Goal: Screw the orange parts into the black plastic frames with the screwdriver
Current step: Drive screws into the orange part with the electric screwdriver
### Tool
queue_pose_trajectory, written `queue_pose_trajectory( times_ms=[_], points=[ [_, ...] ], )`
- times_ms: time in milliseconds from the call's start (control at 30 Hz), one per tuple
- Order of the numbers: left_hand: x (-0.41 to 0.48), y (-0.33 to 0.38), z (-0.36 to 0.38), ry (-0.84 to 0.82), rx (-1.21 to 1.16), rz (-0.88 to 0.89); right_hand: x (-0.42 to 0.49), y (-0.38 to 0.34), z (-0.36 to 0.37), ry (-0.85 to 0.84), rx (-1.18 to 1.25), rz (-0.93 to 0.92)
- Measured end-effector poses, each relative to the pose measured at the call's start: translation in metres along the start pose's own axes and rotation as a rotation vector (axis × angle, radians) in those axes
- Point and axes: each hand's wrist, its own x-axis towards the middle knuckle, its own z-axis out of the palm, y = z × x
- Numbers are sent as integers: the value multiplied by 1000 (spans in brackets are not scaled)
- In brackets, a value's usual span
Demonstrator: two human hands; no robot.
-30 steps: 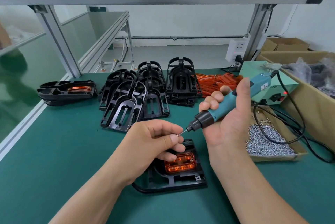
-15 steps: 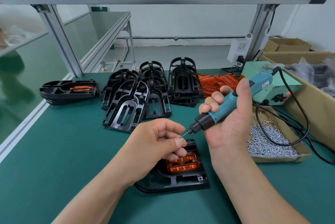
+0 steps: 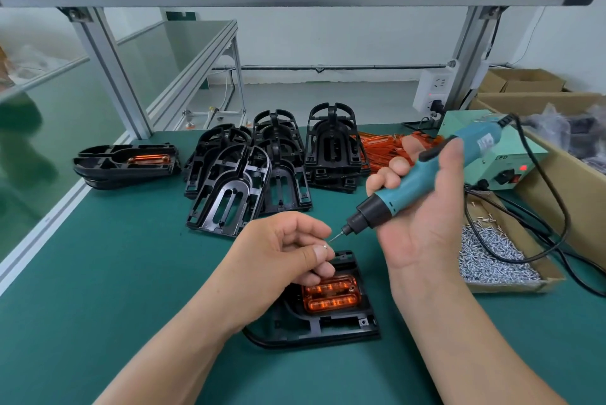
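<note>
A black plastic frame (image 3: 314,329) lies on the green mat in front of me with an orange part (image 3: 331,295) seated in it. My left hand (image 3: 282,257) hovers over the frame's far end, pinching a small silver screw (image 3: 324,245) between thumb and forefinger. My right hand (image 3: 423,217) grips the teal electric screwdriver (image 3: 419,180), tilted down to the left, its thin bit almost touching the screw. Empty black frames (image 3: 255,172) are piled behind, and loose orange parts (image 3: 383,149) lie further back.
A shallow cardboard tray of silver screws (image 3: 492,250) sits at the right, crossed by the screwdriver's black cable (image 3: 557,208). Behind it stands a green power supply (image 3: 492,158). Finished frames (image 3: 128,162) are stacked at the far left. Cardboard boxes line the right edge.
The screwdriver has tilted slightly and its bit has stayed close to the screw held in my left fingers. Both hands stay over the frame.
</note>
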Motion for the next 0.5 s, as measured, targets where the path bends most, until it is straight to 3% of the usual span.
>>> queue_pose_trajectory(
  times_ms=[267,500],
  points=[
    [0,0,0,-12,24,43,-3,-5,-2,29,-82,-79],
    [-3,-2,4,-56,92,84,-3,-9,-4,-31,-20,-24]
  ],
)
